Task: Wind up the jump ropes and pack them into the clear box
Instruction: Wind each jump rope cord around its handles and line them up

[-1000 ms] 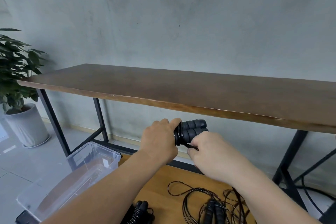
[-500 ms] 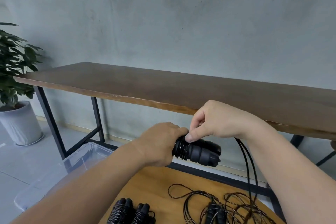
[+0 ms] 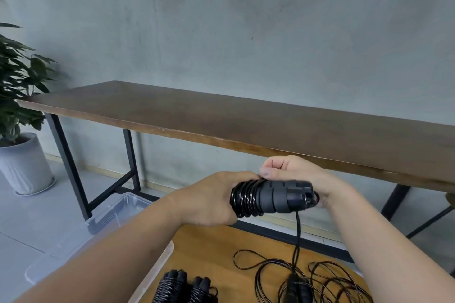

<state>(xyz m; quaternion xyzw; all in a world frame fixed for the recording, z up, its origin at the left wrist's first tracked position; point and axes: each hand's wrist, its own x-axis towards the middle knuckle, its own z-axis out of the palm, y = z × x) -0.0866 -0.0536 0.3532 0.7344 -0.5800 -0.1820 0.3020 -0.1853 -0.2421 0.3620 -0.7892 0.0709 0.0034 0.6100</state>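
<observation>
While left fingers (image 3: 242, 176) grip them, rope handles (image 3: 273, 195) jut rightward.

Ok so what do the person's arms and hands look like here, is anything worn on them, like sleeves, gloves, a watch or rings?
Both forearms are bare as far as the frame shows, with no sleeve edge in view. The left hand and the right hand have no gloves, and no watch, bracelet or strap shows at either wrist. No ring shows on the visible fingers, though some are hidden. No markings or cables on either arm.
</observation>
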